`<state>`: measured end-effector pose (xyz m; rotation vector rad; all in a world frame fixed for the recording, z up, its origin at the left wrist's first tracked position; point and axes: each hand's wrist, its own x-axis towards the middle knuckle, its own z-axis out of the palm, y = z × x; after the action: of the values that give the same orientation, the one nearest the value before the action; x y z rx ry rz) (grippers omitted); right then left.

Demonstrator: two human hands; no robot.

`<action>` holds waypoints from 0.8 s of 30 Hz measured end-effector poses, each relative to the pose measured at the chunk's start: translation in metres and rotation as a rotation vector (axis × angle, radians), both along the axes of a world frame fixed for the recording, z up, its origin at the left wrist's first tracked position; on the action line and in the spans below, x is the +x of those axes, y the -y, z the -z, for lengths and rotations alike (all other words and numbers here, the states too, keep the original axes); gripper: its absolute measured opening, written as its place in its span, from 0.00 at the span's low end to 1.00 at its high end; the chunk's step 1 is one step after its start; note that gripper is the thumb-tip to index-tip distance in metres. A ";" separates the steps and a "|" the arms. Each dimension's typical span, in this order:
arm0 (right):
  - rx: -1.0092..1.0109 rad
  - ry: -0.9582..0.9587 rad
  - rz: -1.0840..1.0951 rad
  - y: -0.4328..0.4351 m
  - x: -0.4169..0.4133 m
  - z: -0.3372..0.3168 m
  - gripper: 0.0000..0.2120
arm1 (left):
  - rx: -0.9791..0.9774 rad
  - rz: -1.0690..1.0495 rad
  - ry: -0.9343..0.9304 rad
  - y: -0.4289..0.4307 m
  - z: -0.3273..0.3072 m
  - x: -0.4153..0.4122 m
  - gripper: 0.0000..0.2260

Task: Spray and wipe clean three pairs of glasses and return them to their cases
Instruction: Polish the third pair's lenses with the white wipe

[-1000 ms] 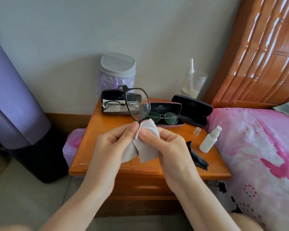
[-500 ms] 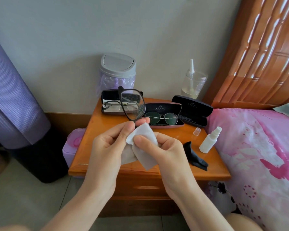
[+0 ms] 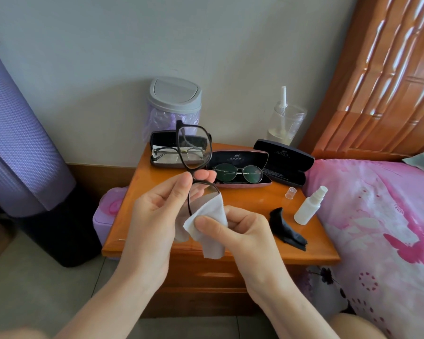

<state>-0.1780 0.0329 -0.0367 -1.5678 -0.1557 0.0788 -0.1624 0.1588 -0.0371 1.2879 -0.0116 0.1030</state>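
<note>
Hidden: the lower lens of the black-framed glasses (image 3: 194, 149) is partly covered by the grey cloth (image 3: 212, 211); fingertips hide the bridge, and the temples cannot be made out.
Left: the left grip (image 3: 157, 211) pinches the frame at the bridge between thumb and fingers, with one lens above it and one below.
Right: the right grip (image 3: 242, 231) pinches the cloth, thumb on top, folded over the lower lens's rim.
Place: the glasses are held in the air above the wooden surface (image 3: 242, 200).
Behind: the left open case (image 3: 163, 160) and the middle open case (image 3: 239, 159) each hold a pair; the empty black case (image 3: 284, 162) is at the right. The upper lens overlaps the left case.
Beside: the spray bottle (image 3: 309, 207), clear cap (image 3: 290, 193) and crumpled black cloth (image 3: 287, 228) are right of the right grip, near the bed (image 3: 377, 204).
Wall: the grey-lidded bin (image 3: 174, 101) and the clear jar (image 3: 285, 123).
</note>
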 end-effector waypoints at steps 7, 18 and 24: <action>0.101 -0.013 0.116 -0.013 0.005 -0.007 0.12 | 0.027 -0.015 0.029 0.005 0.000 -0.003 0.12; 0.293 -0.134 0.200 -0.019 0.003 -0.007 0.18 | 0.057 0.002 0.095 0.007 0.000 -0.003 0.09; 0.272 -0.150 0.205 -0.010 0.004 -0.009 0.13 | 0.006 -0.011 0.039 0.004 0.001 -0.001 0.11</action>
<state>-0.1744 0.0429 -0.0279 -1.2930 0.1095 0.0129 -0.1635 0.1548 -0.0381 1.2915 -0.0385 0.1375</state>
